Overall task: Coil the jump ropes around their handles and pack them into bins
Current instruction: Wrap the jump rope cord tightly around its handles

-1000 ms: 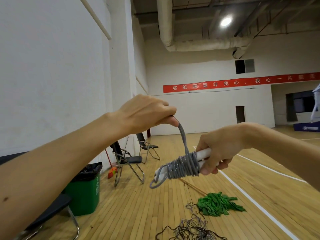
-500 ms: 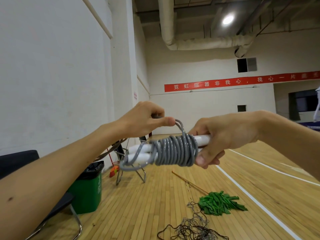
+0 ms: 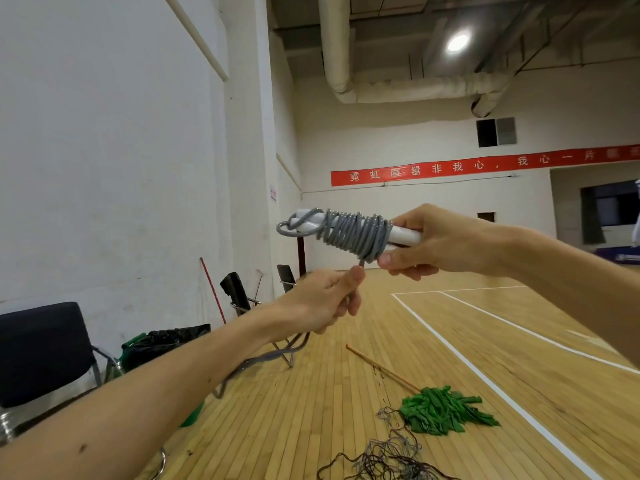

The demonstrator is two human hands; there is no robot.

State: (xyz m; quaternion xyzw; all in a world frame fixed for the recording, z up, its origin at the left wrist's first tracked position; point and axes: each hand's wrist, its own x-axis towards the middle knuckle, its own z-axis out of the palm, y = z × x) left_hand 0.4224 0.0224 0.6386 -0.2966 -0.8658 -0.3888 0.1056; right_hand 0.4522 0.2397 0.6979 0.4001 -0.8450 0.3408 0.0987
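The right hand (image 3: 438, 242) grips the white handles (image 3: 405, 234) wrapped in grey rope (image 3: 356, 233), while the left hand (image 3: 325, 301) pinches the rope's loose end below the coil.

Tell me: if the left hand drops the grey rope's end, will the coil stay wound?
Likely floppy: the grey rope sags in a loose curve below the left hand. Somewhat springy, judging by the open loop beyond the white handles, so turns away from the right hand may loosen.
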